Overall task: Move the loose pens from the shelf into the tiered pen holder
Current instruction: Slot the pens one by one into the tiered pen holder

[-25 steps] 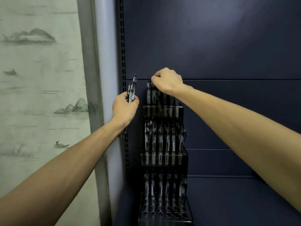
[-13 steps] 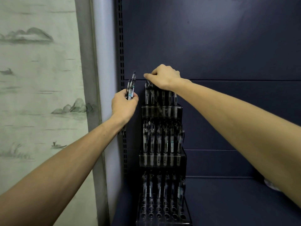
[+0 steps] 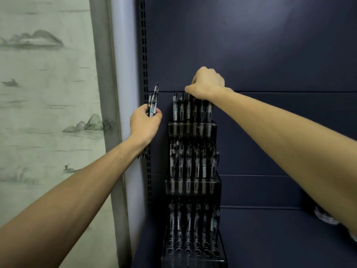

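My left hand, just left of center in the frame, grips a small bundle of loose pens, fingers curled round their barrels so the tips stick up above my fist and the lower ends show below my wrist. The bundle sits just beside the top tier of the tiered pen holder without touching it.

My right hand, slightly above center, is curled at the tops of the pens in the holder's top tier, knuckles toward the camera; whether its fingers pinch a pen there I cannot tell, since the back of the hand hides them. My right forearm runs down to the right edge of the frame.

The dark, see-through holder stands in three steps in the lower middle of the frame, on the dark blue shelf, close against the shelf unit's left upright with its column of slots. Each tier carries a row of upright pens; the front of the bottom tier shows several open sockets.

A dark blue back panel fills the upper right. At the left of the frame hangs a pale wall covering printed with hills and small boats. A pale, blurred object shows under my right forearm at the right edge of the shelf.
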Action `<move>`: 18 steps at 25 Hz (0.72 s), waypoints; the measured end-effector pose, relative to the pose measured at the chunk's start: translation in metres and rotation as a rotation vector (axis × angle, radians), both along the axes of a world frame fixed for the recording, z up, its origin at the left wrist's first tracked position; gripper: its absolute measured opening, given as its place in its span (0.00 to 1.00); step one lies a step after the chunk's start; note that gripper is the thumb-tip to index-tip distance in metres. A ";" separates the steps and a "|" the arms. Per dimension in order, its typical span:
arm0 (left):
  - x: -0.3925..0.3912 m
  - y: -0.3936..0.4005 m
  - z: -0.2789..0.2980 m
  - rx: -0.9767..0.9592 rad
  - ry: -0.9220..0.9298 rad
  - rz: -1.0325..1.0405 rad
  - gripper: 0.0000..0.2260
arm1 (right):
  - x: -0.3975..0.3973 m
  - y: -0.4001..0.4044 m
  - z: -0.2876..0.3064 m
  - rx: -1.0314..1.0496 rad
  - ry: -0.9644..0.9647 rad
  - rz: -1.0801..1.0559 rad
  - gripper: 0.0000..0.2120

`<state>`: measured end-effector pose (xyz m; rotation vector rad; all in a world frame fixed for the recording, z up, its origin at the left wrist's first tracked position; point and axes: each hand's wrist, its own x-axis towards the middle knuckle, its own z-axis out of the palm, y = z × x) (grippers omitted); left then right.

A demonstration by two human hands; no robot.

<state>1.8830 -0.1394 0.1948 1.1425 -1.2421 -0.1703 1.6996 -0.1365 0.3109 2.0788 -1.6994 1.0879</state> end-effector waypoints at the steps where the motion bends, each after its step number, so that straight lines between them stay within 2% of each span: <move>1: -0.001 0.000 0.000 -0.001 -0.005 -0.001 0.05 | -0.001 0.001 -0.002 0.001 0.034 -0.002 0.07; 6: -0.003 0.004 -0.002 0.015 -0.024 -0.035 0.05 | -0.004 0.005 -0.006 0.003 0.064 -0.005 0.11; 8: -0.002 0.005 -0.005 0.015 -0.019 -0.050 0.03 | -0.004 0.011 -0.013 -0.175 0.103 0.019 0.14; 10: -0.002 0.006 -0.008 0.007 -0.029 -0.064 0.03 | 0.003 0.021 -0.023 -0.303 0.077 0.157 0.15; 13: -0.006 0.010 -0.008 -0.011 -0.077 -0.087 0.04 | 0.015 0.033 -0.032 -0.137 -0.046 0.376 0.17; 15: -0.012 0.013 -0.006 -0.020 -0.133 -0.107 0.05 | 0.019 0.035 -0.033 -0.052 -0.109 0.424 0.18; 18: -0.014 0.016 -0.006 -0.026 -0.156 -0.130 0.03 | 0.018 0.036 -0.027 0.000 -0.350 0.472 0.12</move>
